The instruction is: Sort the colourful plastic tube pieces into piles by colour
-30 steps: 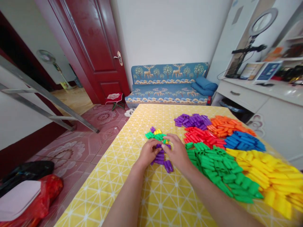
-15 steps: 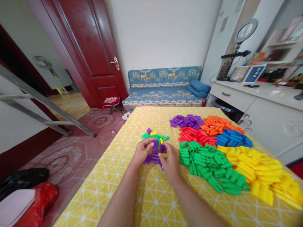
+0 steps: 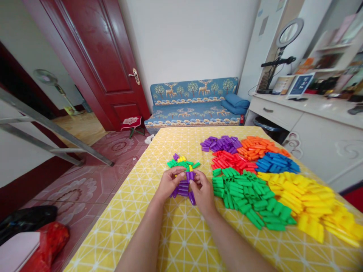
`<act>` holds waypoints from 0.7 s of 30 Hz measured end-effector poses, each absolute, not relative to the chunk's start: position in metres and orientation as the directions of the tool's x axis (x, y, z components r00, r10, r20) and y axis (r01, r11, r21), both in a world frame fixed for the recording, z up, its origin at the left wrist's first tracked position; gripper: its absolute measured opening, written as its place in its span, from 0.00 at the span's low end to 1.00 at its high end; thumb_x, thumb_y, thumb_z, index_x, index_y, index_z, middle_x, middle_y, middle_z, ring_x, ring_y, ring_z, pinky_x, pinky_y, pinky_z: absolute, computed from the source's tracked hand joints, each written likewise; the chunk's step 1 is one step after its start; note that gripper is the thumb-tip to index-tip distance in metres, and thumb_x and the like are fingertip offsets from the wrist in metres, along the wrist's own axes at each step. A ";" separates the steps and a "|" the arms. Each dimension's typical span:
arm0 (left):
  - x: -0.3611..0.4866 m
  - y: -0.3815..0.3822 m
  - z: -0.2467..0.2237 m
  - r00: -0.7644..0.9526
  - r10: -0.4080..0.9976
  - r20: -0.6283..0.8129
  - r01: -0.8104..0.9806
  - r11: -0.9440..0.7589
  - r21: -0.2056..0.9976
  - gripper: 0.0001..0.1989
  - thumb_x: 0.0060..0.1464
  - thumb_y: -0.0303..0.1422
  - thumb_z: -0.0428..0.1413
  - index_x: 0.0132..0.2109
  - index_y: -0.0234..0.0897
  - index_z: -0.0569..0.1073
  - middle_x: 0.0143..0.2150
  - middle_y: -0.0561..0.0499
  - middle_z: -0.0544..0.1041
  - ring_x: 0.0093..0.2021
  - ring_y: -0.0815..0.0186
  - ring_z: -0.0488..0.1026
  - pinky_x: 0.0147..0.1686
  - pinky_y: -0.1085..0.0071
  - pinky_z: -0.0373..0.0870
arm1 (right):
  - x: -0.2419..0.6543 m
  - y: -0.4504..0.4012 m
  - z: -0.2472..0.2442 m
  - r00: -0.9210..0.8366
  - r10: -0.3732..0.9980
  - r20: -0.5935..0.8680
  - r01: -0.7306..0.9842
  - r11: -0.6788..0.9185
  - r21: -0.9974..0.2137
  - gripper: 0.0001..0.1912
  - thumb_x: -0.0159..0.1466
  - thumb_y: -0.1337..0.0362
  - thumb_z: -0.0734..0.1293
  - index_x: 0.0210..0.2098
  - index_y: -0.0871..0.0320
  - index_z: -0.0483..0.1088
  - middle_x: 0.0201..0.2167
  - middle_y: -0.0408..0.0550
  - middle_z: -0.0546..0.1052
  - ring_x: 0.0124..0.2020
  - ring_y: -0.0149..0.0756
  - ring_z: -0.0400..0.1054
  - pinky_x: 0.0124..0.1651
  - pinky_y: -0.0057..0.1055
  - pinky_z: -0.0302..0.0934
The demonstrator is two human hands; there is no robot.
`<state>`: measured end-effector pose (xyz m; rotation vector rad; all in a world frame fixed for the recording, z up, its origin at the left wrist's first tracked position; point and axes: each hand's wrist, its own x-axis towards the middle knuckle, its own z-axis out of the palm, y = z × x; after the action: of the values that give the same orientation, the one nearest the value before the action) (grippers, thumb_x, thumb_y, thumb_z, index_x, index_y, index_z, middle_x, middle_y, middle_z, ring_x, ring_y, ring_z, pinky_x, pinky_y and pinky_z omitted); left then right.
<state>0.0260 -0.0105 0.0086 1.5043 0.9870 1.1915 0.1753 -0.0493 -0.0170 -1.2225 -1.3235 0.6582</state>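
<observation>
My left hand [image 3: 170,183] and my right hand [image 3: 202,192] are close together, fingertips closed around purple plastic tube pieces [image 3: 190,176] held side by side. Just below them, more purple tube pieces [image 3: 182,187] lie on the yellow cloth, partly covered by my fingers. Beyond my fingertips is a small group of green tube pieces [image 3: 181,163], with a few yellow ones [image 3: 182,158] and a purple one [image 3: 176,156] behind. How the held pieces join is too small to make out.
To the right lie heaps of green [image 3: 246,192], yellow [image 3: 306,200], red [image 3: 232,161], blue [image 3: 276,163], orange [image 3: 256,146] and purple [image 3: 219,143] tube pieces. The table [image 3: 136,226] has a yellow patterned cloth. A blue sofa [image 3: 193,107] stands behind it.
My hands have drawn together, bringing the purple tube pieces they held apart side by side. The view has shifted slightly.
</observation>
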 end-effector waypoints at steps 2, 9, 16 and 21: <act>0.025 -0.011 0.007 0.193 0.949 0.248 0.122 -0.274 0.954 0.16 0.52 0.41 0.61 0.43 0.34 0.78 0.40 0.44 0.80 0.40 0.60 0.76 0.40 0.69 0.71 | 0.179 -0.047 -0.017 0.253 0.907 0.336 0.262 0.270 -0.927 0.19 0.60 0.64 0.63 0.51 0.59 0.68 0.35 0.48 0.76 0.33 0.36 0.70 0.39 0.33 0.65; 0.024 -0.016 0.012 0.474 0.837 0.274 0.295 -0.444 0.846 0.19 0.45 0.42 0.66 0.41 0.34 0.79 0.37 0.45 0.78 0.36 0.62 0.74 0.37 0.70 0.69 | 0.187 -0.039 -0.028 0.266 0.887 0.377 0.349 0.276 -0.896 0.14 0.59 0.67 0.61 0.44 0.60 0.70 0.40 0.53 0.75 0.40 0.41 0.71 0.44 0.38 0.66; 0.020 -0.014 0.013 0.529 0.779 0.337 0.411 -0.583 0.701 0.26 0.36 0.44 0.70 0.44 0.38 0.80 0.40 0.44 0.78 0.43 0.57 0.72 0.47 0.63 0.67 | 0.185 -0.040 -0.026 0.149 0.895 0.420 0.563 0.273 -0.780 0.26 0.57 0.71 0.61 0.56 0.60 0.66 0.53 0.58 0.70 0.53 0.46 0.66 0.54 0.44 0.63; 0.018 -0.013 0.007 0.519 0.800 0.301 0.391 -0.536 0.749 0.23 0.40 0.43 0.68 0.43 0.36 0.79 0.38 0.46 0.77 0.39 0.60 0.73 0.43 0.67 0.68 | 0.184 -0.046 -0.013 -0.034 0.932 0.360 0.684 0.285 -0.671 0.26 0.59 0.74 0.60 0.56 0.56 0.68 0.55 0.54 0.69 0.53 0.44 0.66 0.55 0.41 0.62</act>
<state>0.0185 -0.0130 0.0074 2.1444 0.9654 0.8603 0.1842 -0.0460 -0.0132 -1.4662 -1.7838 0.4062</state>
